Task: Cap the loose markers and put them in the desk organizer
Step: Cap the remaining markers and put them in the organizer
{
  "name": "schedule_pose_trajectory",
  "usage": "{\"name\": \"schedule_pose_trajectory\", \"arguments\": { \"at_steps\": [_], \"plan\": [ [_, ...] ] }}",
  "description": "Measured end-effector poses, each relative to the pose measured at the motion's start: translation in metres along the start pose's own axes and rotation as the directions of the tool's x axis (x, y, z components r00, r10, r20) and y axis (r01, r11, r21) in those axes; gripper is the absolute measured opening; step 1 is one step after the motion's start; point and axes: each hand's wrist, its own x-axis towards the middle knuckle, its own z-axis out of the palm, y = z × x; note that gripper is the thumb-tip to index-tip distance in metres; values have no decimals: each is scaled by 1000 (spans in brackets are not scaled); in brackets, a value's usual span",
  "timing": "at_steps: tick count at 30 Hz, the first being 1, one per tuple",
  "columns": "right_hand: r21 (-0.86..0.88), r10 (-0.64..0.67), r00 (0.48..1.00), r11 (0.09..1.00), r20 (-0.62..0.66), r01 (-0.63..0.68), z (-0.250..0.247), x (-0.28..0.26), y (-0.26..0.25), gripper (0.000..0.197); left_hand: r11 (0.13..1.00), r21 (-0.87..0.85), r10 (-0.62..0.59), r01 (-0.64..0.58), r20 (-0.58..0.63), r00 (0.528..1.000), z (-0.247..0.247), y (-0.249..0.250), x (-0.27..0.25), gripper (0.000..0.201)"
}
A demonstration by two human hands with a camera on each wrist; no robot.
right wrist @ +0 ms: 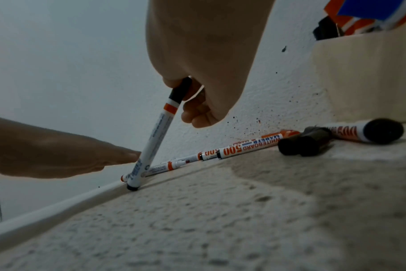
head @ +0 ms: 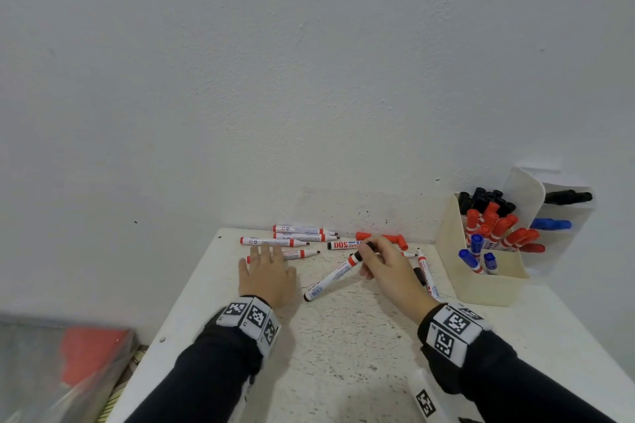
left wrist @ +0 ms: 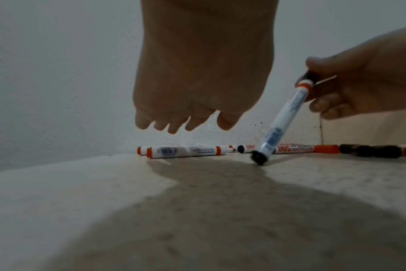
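Table [head: 343, 347]: a speckled white top is pushed against a white wall; both forearms are stretched over it.
Desk organizer [head: 488, 288]: a cream box is stood at the table's right rear, well right of both hands; its compartments are packed with capped red, blue and black markers.
Left hand [head: 266, 271]: it is held flat and released, fingers straight, nothing grasped; in the left wrist view it is seen hovering above the table, fingertips [left wrist: 173, 128] clear of the surface.
Right hand [head: 388, 268]: it is closed round the black-capped top of the held marker, the cap pinched between thumb and fingers.
Held marker [head: 335, 275]: a white barrel with a red band is tilted steeply, its black lower end planted on the table between the two hands and its top gripped by the right hand.
Loose markers [head: 275, 241]: four uncapped red-banded ones are laid in a row by the wall, just beyond the left fingers, the nearest partly covered by them.
"500" marker [head: 345, 244]: it is lying flat by the wall, just behind the right hand.
Black cap [right wrist: 305, 141]: it is lying on its side near the organizer, to the right of the right hand.
Red caps [head: 398, 239]: they are lying loose against the wall behind the right hand, partly hidden by it.
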Motion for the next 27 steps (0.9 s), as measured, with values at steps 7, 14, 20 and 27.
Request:
{"name": "schedule_pose_trajectory", "arguments": {
  "at_steps": [7, 14, 20, 27],
  "plan": [
    [75, -76, 990, 994, -117, 85, -22, 2, -10, 10, 975, 206, 98, -81, -75, 992, -8, -5, -1, 50],
    [-55, -173, 941, 985, -293, 164, -59, -2, -31, 12, 975, 198, 129, -98, -152, 980, 2, -6, 8, 25],
    [-289, -349, 769, 931, -536, 221, -117, 8, -57, 16, 968, 149, 211, -199, -64, 975, 7, -3, 7, 27],
    [-426, -321, 746, 903, -583, 55, -176, 25, -58, 18, 950, 140, 296, -279, -112, 949, 12, 29, -10, 31]
  ]
}}
